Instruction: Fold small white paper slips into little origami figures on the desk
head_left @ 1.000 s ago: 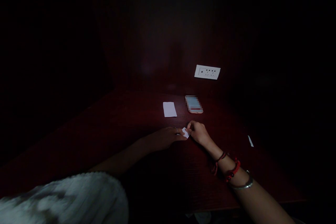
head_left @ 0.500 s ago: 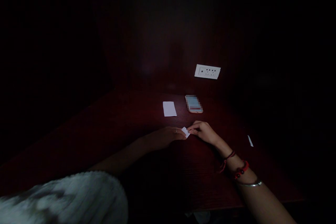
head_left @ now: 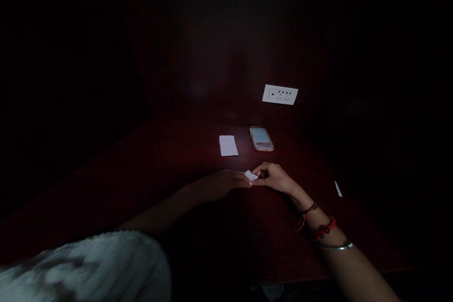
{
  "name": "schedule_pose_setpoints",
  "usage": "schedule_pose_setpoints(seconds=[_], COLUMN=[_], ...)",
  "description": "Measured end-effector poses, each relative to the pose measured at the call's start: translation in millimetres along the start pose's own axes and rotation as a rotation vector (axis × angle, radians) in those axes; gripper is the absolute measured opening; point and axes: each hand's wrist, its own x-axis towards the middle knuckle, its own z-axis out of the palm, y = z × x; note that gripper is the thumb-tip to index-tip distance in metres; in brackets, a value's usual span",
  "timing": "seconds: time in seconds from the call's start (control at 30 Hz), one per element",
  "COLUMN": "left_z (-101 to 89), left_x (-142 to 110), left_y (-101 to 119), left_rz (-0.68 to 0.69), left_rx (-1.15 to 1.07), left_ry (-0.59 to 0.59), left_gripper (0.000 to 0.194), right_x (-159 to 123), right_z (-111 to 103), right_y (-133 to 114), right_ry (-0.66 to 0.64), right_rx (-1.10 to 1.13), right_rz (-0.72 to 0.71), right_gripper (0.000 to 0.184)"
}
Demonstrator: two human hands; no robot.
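Observation:
A small piece of white folded paper [head_left: 251, 176] is between my hands, low over the dark red table. My left hand [head_left: 228, 184], a ring on one finger, holds its left edge with the fingers stretched along it and the thumb on the near side. At the right edge, my right hand [head_left: 276, 177] is closed on the paper, thumb and fingertips gripping it from near and far sides. One corner of the paper looks raised or bent. Dim light hides parts of the fingers.
A flat white sheet [head_left: 228, 145] lies beyond my hands, with a phone [head_left: 261, 138] to its right. A thin paper strip [head_left: 338, 188] rests at far right. The wall behind carries a white socket plate [head_left: 280, 95]. The table [head_left: 279, 255] ends near my body.
My right fingers have spread around the paper's right side, thumb now nearer me. The paper has changed from a flat diamond to a bent shape. My left hand has barely moved.

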Motion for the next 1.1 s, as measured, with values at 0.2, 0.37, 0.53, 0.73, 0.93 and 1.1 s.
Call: schedule_pose_setpoints(seconds=[0.2,0.37,0.53,0.73,0.93,1.1], left_z=[-2.7,-2.5,-2.1,-2.0,-2.1,-2.9], left_x=[-4,-3,-2,-1,-2,-4], left_y=[4,4,4,4,1,0], left_rz=[-0.087,-0.078,-0.073,-0.076,-0.054,-0.047], left_rx=[0.071,0.074,0.066,0.053,0.024,0.060], left_ry=[-0.015,-0.035,-0.032,-0.034,0.000,-0.004], left_gripper=[0.046,0.051,0.051,0.053,0.052,0.054], right_x=[3,8,11,12,7,4], right_z=[4,6,6,8,3,3], right_y=[2,12,19,17,17,13], right_ry=[-0.017,-0.022,0.022,0.094,0.218,0.077], right_rx=[0.069,0.172,0.269,0.277,0.118,0.136], right_rz=[0.109,0.211,0.278,0.297,0.178,0.048], right_gripper=[0.029,0.029,0.025,0.028,0.025,0.050])
